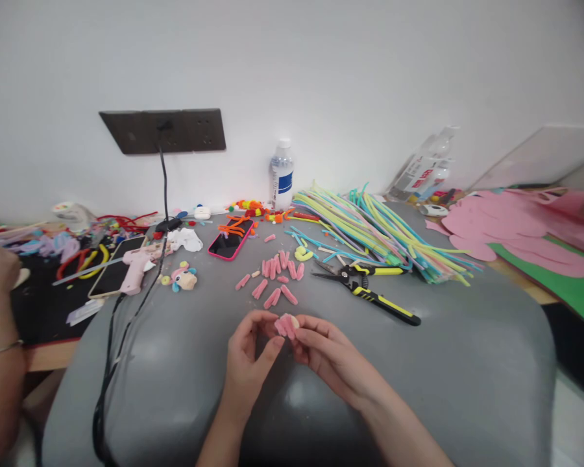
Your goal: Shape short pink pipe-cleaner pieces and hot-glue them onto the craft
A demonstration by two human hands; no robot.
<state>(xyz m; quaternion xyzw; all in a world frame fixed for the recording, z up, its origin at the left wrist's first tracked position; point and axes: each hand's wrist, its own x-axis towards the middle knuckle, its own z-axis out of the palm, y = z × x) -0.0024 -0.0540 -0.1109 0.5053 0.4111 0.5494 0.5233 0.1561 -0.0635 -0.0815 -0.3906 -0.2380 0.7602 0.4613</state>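
Between my fingertips, close to the front of the grey table, is a small fuzzy pink piece (pixel 285 325) with a pale yellow edge, made of bent pipe cleaner. My left hand (pixel 250 357) pinches it from the left, thumb below and index finger above. From the right, my right hand (pixel 328 353) grips its yellowish side between thumb and fingers. Just beyond my hands lie several short folded pink pipe cleaner pieces (pixel 273 267). A yellow curled pipe cleaner piece (pixel 302 253) rests behind them. Pruning shears (pixel 365 285) with black and yellow handles lie with blades open to the right.
A pink glue gun (pixel 135 271) with its cord sits left, near a small craft figure (pixel 182 277). Behind are a phone (pixel 231 241), a water bottle (pixel 282 175) and a pipe cleaner bundle (pixel 370 227). Another person's arm (pixel 0 350) is at far left; pink paper (pixel 491 224) lies right.
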